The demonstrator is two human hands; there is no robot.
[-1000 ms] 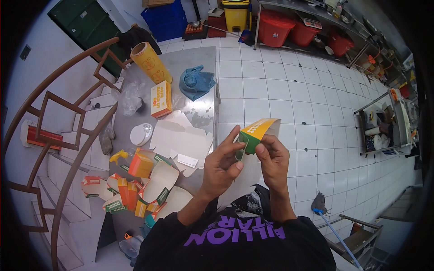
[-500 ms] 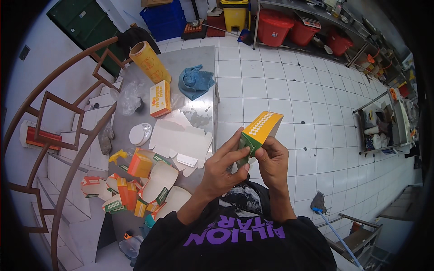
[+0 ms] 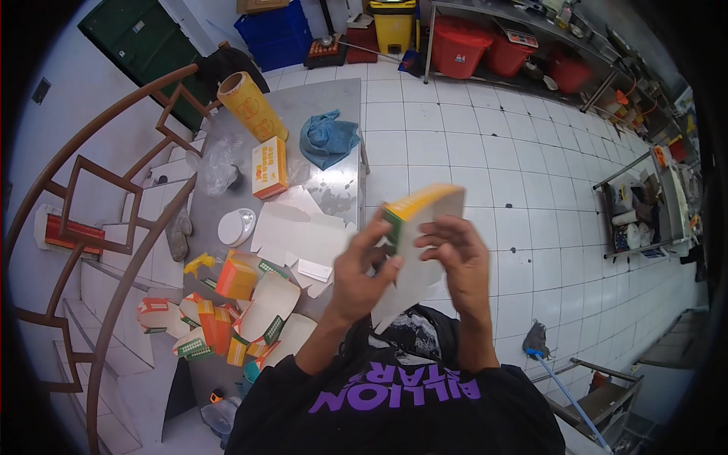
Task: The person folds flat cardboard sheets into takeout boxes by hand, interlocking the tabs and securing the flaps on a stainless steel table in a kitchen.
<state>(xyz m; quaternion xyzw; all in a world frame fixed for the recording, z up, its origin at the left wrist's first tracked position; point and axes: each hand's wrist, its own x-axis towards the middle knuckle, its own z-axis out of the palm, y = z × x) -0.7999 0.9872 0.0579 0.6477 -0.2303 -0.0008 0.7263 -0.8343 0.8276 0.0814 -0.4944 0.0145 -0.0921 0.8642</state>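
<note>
A partly folded cardboard food box [image 3: 415, 262], yellow and green outside and white inside, is up in front of my chest. My left hand [image 3: 362, 274] grips its green end at the left, fingers on the outside. The box is tilted, its white inside facing right and a white flap hanging toward my shirt. My right hand [image 3: 459, 250] is at the box's right side, fingers bent and a little apart, with nothing visible between them. Motion blurs the box and fingertips; whether the right fingertips touch the card cannot be made out.
On the metal table [image 3: 303, 95] at left are flat white card blanks [image 3: 292, 227], folded colourful cartons [image 3: 265, 307], an orange-white box [image 3: 269, 167], a yellow-wrapped roll [image 3: 250, 106], a blue cloth [image 3: 328, 139] and a round white container [image 3: 236, 226]. A mop [image 3: 536, 341] stands at right.
The box has turned so its white inside now faces right, with a flap hanging down. My right hand has come off the green end and its fingers have loosened; the left keeps hold.
</note>
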